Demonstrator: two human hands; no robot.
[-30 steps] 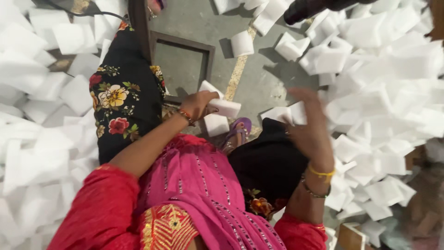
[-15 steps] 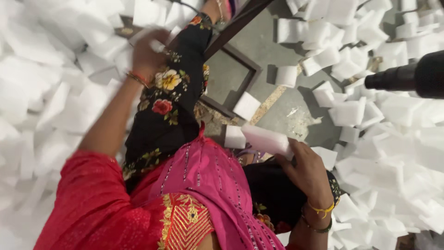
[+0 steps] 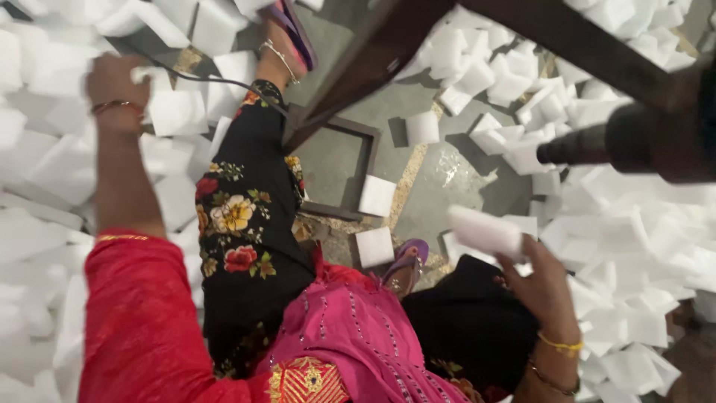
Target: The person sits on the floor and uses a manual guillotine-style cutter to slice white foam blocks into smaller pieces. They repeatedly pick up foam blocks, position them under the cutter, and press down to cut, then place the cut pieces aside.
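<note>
My left hand (image 3: 112, 82) is stretched out to the upper left over a heap of white foam blocks (image 3: 45, 172), its fingers closed on one white foam piece (image 3: 145, 73). My right hand (image 3: 541, 287) is raised at the lower right and grips a long white foam block (image 3: 485, 231) by its end. Between the arms lie my legs in black floral trousers (image 3: 239, 224) and a pink tunic (image 3: 358, 336). A red sleeve (image 3: 134, 313) covers my left upper arm.
White foam blocks (image 3: 634, 254) are heaped on the right too. A grey floor patch (image 3: 440, 186) holds a few loose blocks and a dark square frame (image 3: 335, 168). A dark wooden beam (image 3: 582, 37) crosses the top. A black tool (image 3: 641, 142) juts in at right.
The view has swung left and closer. My left hand reached further out to the upper left into the pile. My right hand stayed low on the right, still holding the long block.
</note>
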